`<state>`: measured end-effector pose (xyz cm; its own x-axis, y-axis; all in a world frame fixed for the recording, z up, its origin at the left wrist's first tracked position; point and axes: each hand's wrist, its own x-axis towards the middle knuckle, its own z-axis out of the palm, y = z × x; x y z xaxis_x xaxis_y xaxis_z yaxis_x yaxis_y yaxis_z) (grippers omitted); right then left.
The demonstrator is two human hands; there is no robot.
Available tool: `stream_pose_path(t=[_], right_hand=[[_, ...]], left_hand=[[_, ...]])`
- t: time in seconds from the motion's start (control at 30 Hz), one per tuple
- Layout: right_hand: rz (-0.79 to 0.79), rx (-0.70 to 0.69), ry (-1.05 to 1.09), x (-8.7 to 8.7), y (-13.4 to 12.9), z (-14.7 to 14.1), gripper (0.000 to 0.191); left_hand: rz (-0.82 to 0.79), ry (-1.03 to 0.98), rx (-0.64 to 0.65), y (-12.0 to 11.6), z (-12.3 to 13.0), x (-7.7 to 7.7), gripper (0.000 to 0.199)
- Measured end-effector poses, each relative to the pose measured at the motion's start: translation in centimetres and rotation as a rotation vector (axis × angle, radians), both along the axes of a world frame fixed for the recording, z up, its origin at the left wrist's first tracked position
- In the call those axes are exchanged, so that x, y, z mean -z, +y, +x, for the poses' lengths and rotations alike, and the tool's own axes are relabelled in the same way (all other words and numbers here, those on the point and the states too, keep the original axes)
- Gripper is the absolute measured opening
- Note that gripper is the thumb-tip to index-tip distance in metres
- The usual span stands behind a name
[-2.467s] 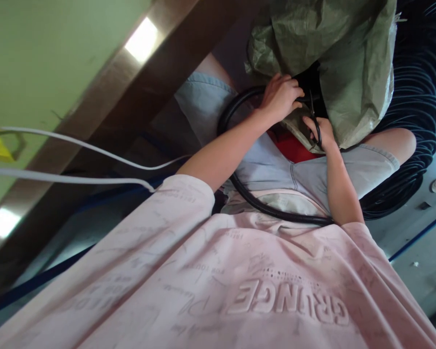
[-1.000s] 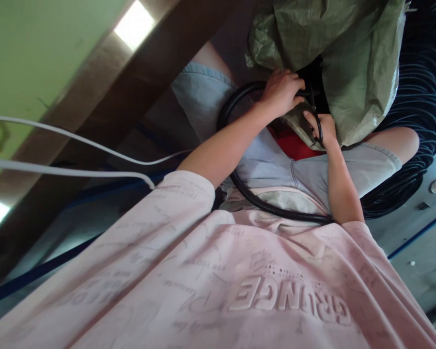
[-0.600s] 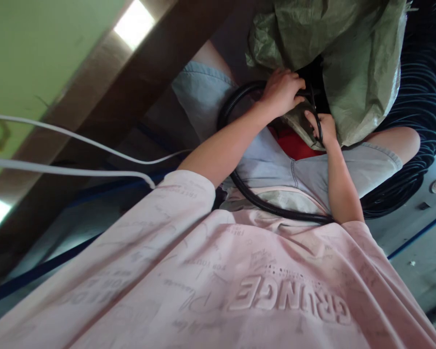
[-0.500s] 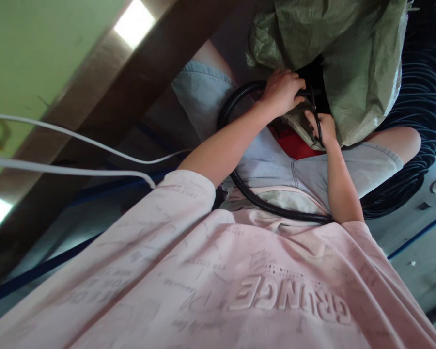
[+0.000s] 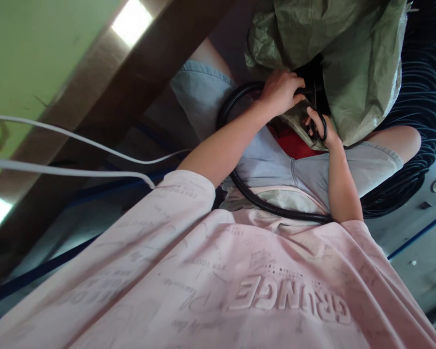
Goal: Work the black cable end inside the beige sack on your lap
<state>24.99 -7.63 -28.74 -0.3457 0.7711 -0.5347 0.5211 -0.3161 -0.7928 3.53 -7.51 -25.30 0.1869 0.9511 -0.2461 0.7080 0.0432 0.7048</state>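
Observation:
My left hand [image 5: 281, 92] is closed around a black corrugated tube [image 5: 272, 208], near the end that points into the dark mouth of a green woven sack [image 5: 359, 82]. The tube loops back over my lap toward my waist. Just to the right and lower, my right hand [image 5: 321, 127] grips what look like black-handled scissors [image 5: 325, 130], with one handle loop around the fingers. Their dark blades point up toward the tube's end; whether they touch it is hard to see.
A large coil of black tubing [image 5: 421, 97] lies on the right beside my knee. Something red [image 5: 298, 144] shows under the sack between my legs. At the left are a metal-edged green surface [image 5: 39, 48] and two white cables [image 5: 65, 169]. Blue lines cross the grey floor [image 5: 417, 266].
My right hand has turned a little, and the scissors' handle loops now stand apart, one swung out to the right. My left hand and the tube have hardly moved.

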Motion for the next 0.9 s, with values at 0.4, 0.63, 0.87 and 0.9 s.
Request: stream_pose_path(t=[0.4, 0.63, 0.87, 0.9], right_hand=[[0.093, -0.056, -0.117, 0.2, -0.1, 0.3, 0.053], [0.132, -0.060, -0.118, 0.5, -0.4, 0.4, 0.057], [0.134, 0.039, -0.207, 1.3, -0.5, 0.9, 0.059], [0.131, 0.061, -0.213, 1.4, -0.4, 0.9, 0.057]], left_hand=[[0.157, 0.213, 0.108, 0.3, 0.2, 0.7, 0.039], [0.343, 0.200, 0.189, 0.5, 0.4, 2.4, 0.032], [0.282, 0.180, 0.175, 0.7, 0.7, 1.6, 0.024], [0.273, 0.189, 0.179, 0.6, 1.0, 1.3, 0.023]])
